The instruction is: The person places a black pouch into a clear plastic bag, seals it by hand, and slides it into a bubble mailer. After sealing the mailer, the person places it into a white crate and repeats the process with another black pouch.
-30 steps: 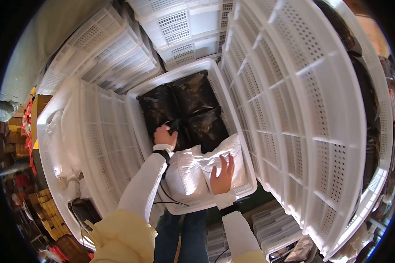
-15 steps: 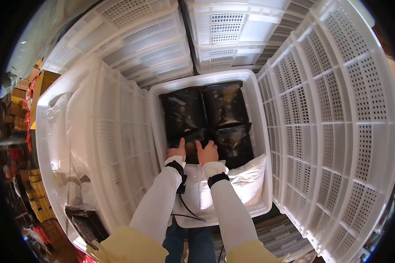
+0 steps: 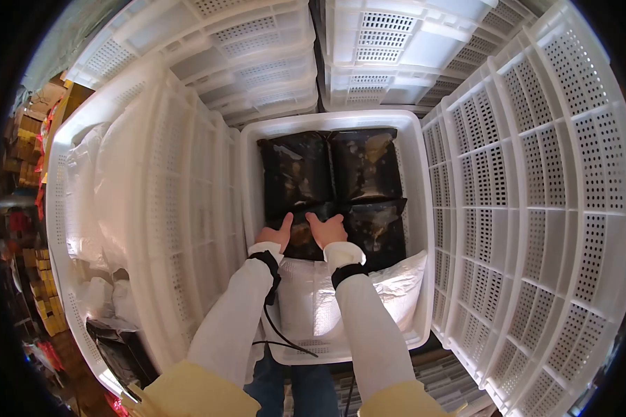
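Several glossy black plastic bags with clear, dark-filled windows lie in two rows in a white plastic crate. My left hand is on the near-left black bag, thumb on top and fingers curled over its left side. On the same bag's right side is my right hand, its thumb also on top and its fingers dipping toward the near-right black bag; its fingertips are hidden. Behind them lie a far-left black bag and a far-right one. Silvery-white bags fill the near end, under my forearms.
A stack of white perforated crates rises close on the right. To the left, another crate stack holds white bags and a black bag on top. More stacked crates stand behind. A black cable hangs by my left wrist.
The view has shifted slightly. Both hands stay on the near-left black bag, and my left hand sits a little farther out to its left side. The bags keep their layout.
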`<state>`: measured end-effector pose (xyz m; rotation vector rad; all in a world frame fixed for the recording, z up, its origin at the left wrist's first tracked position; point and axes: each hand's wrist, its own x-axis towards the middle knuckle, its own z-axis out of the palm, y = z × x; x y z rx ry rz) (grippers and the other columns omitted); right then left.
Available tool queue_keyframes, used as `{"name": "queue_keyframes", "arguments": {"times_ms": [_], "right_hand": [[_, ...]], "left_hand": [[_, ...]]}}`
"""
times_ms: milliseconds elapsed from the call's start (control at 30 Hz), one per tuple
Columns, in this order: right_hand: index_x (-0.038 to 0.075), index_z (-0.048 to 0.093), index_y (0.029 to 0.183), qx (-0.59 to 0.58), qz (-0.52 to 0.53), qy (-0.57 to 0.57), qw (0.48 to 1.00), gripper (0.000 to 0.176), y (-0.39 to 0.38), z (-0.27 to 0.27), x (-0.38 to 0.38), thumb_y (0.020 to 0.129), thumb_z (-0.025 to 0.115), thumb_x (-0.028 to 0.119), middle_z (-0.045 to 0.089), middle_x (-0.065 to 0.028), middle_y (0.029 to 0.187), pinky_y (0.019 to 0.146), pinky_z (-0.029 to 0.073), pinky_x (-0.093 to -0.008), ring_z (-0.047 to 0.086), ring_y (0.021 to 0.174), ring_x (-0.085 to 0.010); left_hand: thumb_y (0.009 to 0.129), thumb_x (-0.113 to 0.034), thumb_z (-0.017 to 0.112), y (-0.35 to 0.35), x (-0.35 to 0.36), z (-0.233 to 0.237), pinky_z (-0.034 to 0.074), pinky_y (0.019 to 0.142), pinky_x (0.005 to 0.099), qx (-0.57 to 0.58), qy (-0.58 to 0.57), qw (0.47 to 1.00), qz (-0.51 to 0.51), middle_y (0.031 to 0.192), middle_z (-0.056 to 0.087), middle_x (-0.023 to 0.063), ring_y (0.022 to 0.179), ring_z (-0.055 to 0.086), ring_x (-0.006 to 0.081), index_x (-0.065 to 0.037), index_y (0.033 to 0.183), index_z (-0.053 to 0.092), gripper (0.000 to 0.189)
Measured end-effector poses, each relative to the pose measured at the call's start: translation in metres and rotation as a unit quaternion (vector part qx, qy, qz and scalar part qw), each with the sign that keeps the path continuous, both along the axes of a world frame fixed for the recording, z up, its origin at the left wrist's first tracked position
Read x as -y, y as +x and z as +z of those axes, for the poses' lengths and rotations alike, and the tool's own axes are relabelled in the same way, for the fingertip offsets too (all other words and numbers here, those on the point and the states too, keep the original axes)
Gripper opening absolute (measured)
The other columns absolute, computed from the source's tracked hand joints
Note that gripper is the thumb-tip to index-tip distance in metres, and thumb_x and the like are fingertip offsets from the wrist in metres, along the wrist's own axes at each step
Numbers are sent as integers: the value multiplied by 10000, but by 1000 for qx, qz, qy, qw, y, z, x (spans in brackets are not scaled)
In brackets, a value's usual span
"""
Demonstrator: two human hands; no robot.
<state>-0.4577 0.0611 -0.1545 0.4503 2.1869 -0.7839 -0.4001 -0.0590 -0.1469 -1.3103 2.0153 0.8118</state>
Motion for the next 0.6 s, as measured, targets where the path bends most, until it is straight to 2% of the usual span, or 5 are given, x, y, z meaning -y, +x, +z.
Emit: {"name": "queue_keyframes", "arguments": {"times_ms": [133, 333, 433, 500, 600], "right_hand": [[-110, 337, 1269, 19, 25, 60, 998, 990, -5, -6, 10, 656, 589, 624, 452, -301, 1263, 1005, 335, -418, 455, 1166, -429], [-144, 329, 1252, 38, -74, -7, 997, 981, -14, -15, 10, 655, 597, 588, 450, -305, 1266, 989, 356, -399, 467, 1163, -415], [-156, 306, 1259, 16, 9, 9, 1000, 979, -6, -7, 3, 656, 605, 553, 466, -328, 1235, 976, 370, -380, 483, 1150, -410], [-166, 317, 1247, 8, 17, -24, 1000, 944, -3, -4, -7, 665, 611, 516, 482, -338, 1209, 966, 378, -371, 489, 1142, -416], [-174, 348, 1225, -21, 18, -72, 997, 882, 0, -2, -18, 681, 616, 466, 500, -343, 1180, 954, 388, -360, 497, 1130, -419]], "left_hand": [[755, -762, 355, -4, 2, -4, 400, 957, 413, 16, 7, 1000, 6, 1148, 547, 292, 1117, 502, 424, 85, 1111, 574, 945], [792, -704, 378, -5, 1, -17, 413, 939, 421, -11, -17, 999, 37, 1150, 548, 288, 1099, 516, 417, 83, 1110, 569, 870], [797, -692, 390, 2, -4, -14, 417, 930, 428, -16, -32, 999, 8, 1134, 552, 295, 1087, 519, 425, 87, 1099, 573, 855], [797, -705, 378, 0, -2, -6, 405, 942, 426, -23, -15, 1000, -2, 1139, 540, 312, 1103, 506, 426, 101, 1118, 559, 885], [812, -672, 405, 6, -7, -11, 419, 922, 427, -57, -60, 997, 10, 1105, 556, 313, 1061, 531, 428, 106, 1089, 570, 842]]}}
